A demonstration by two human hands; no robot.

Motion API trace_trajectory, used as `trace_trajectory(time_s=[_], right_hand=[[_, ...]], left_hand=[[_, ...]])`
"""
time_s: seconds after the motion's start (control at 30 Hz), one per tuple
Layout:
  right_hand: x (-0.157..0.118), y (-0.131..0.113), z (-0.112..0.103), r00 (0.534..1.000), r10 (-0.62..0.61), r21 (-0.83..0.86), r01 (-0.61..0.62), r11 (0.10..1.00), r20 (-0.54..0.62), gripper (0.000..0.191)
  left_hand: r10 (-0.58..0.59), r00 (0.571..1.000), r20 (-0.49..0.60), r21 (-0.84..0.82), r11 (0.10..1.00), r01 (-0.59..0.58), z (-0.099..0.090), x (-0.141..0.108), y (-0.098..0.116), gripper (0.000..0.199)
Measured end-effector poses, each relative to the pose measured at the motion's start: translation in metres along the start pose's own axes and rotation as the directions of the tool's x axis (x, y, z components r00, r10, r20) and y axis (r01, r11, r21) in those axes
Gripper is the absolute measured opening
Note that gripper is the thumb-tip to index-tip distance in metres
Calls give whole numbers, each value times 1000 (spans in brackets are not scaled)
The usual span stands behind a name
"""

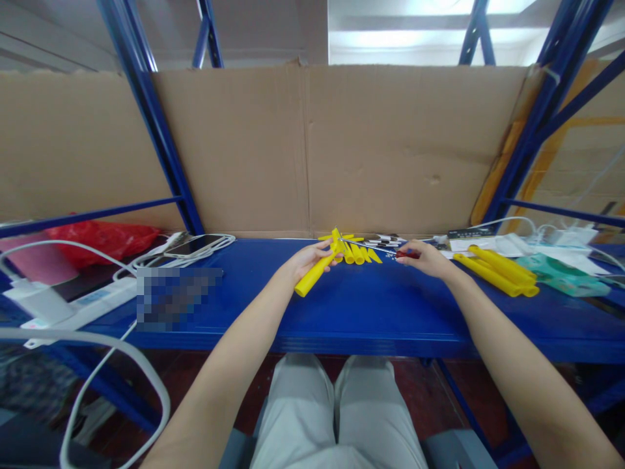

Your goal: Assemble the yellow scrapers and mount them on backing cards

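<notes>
My left hand is closed around a yellow tube-shaped piece, whose open end points down toward me and whose head sticks up past the fingers. In my right hand is a screwdriver with a red handle, held sideways. Its metal shaft reaches left to the head of the yellow piece; whether the tip touches a screw is too small to tell. Several more yellow parts lie on the blue table just behind and between the hands.
Yellow tubes and a green plastic bag lie at the right. A power strip, phone, cables and a red bag are on the left. Cardboard and blue posts stand behind.
</notes>
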State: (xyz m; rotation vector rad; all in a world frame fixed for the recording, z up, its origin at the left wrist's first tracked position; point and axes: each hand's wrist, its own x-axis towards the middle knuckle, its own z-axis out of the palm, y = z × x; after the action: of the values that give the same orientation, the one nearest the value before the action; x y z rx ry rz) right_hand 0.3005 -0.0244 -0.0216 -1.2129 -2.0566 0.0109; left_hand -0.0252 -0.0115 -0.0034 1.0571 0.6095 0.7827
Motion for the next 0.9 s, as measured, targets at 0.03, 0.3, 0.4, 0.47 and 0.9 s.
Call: trace_trajectory(time_s=[0.03, 0.3, 0.4, 0.47, 0.9], right_hand=[[0, 0, 0, 1000, -1, 1, 1, 1000, 1, 37], [-1, 2, -1, 1000, 3, -18, -3, 1000, 6, 36], [0, 3, -1, 1000, 5, -21, -5, 1000, 1, 37], [0, 2, 0, 1000, 0, -13, 0, 1000, 3, 38], [0, 0, 0, 1000, -15, 8, 15, 1000, -7, 39]], left_hand=[[1, 1000, 1, -8, 1000, -1, -1, 0, 0, 68], [8, 1000, 15, -45, 999, -8, -2, 0, 1, 70], [0, 1000, -4, -42, 999, -1, -1, -1, 1, 69], [-2, 1000, -22, -47, 999, 1, 0, -1, 1, 68], [-9, 999, 34, -62, 998, 11, -4, 2, -1, 69]])
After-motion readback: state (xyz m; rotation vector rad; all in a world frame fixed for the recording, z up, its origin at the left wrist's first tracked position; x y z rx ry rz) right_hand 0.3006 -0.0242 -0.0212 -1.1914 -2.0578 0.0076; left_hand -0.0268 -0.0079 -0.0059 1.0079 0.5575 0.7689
